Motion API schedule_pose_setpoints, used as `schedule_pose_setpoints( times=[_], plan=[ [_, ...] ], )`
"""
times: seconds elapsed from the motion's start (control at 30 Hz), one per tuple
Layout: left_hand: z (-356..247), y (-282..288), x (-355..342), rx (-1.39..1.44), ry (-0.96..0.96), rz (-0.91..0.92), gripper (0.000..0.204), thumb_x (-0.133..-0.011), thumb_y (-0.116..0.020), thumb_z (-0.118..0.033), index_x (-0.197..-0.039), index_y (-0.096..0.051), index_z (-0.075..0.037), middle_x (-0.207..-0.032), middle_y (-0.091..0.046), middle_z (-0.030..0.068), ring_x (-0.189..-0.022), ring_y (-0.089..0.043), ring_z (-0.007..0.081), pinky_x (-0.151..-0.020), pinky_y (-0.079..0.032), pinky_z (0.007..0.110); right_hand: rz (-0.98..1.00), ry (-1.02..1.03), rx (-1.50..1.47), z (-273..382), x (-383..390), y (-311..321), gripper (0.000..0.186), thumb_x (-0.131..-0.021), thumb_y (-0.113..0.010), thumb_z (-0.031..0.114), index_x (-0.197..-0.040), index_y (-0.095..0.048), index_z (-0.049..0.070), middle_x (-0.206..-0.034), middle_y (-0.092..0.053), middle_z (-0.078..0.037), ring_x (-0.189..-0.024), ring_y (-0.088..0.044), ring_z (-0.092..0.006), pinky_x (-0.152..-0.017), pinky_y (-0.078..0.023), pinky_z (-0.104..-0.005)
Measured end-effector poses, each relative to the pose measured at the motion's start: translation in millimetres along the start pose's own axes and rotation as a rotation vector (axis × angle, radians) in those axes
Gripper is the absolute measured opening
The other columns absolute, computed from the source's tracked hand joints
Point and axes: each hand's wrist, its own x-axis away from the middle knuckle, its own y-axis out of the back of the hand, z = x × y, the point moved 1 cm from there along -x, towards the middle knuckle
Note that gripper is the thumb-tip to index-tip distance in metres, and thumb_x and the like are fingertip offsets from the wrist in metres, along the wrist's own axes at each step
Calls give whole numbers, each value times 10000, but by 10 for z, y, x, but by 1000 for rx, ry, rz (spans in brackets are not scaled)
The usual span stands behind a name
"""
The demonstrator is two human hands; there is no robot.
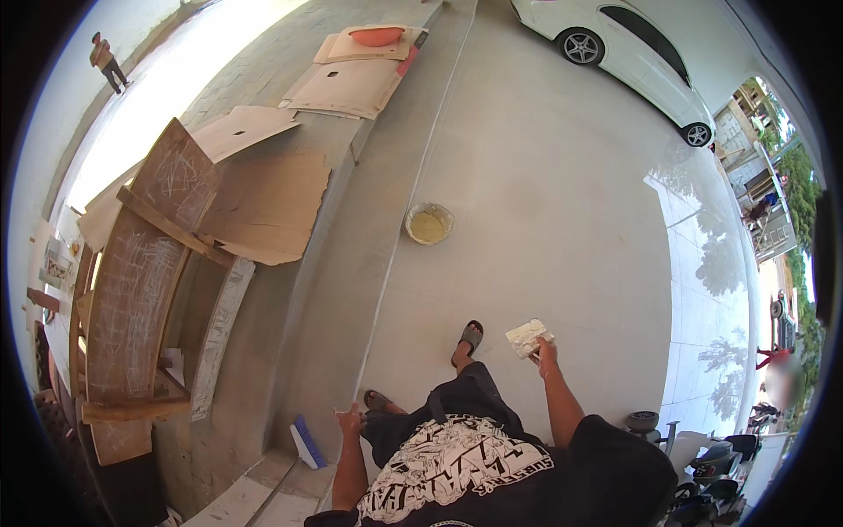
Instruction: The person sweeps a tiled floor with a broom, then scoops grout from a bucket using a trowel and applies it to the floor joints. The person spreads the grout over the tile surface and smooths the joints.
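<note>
Pale flat piece (527, 335) in the right hand (546, 352), held above the grey floor (544, 220).
The right hand grips this piece at its edge, ahead and to the right of the person's body — its upper face looks smeared. The left hand (350, 421) is low on the left side, and I cannot tell if it holds something small — a bucket (444, 213) with yellowish content stands farther ahead, apart from both hands.

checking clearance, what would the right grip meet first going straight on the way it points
Beyond the flat pale piece it holds, the right grip seems free to cross the floor, passing right of the bucket, though depth is unclear.
</note>
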Motion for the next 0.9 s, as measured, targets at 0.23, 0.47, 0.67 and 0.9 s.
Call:
schedule_pose_setpoints(
  times=[0.23, 0.47, 0.67, 0.9],
  plan=[
    [-1367, -1610, -893, -116, -103, 219, 572, -947, -502, -374, -1347, -288, -24, -1186, -537, 304, -1024, -591, 437, -873, -444, 609, -330, -118, -380, -319, -863, 981, 476, -897, -566, 307, -1298, -448, 80, -1219, -522, -129, -1088, -547, -273, -862, -486, -436],
    [-1799, -3370, -1010, -383, -41, 244, 647, -929, -538, -333, -1431, -230, -66, -1193, -542, 279, -1048, -584, 447, -893, -437, 602, -273, -35, -558, 795, -2061, 1168, 557, -903, -563, 330, -1372, -383, 90, -1280, -490, -109, -1153, -513, -262, -881, -485, -443],
    [-1932, -4714, -797, -671, -4, 83, 791, -866, -657, -203, -1454, -170, 3, -1095, -592, 259, -848, -671, 326, -621, -618, 433, -132, 57, -569, 2104, -3512, 761, 563, -916, -557, 323, -1385, -370, 74, -1312, -479, -120, -1169, -515, -273, -875, -495, -407],
    [-1728, -5954, -1711, -643, 145, -73, 794, -873, -641, -185, -1476, -132, -95, -1229, -529, 257, -1002, -623, 362, -797, -570, 524, -111, -106, -267, 2889, -4991, 691, 570, -916, -561, 324, -1389, -370, 70, -1337, -466, -129, -1196, -500, -299, -911, -471, -492]
  ],
)
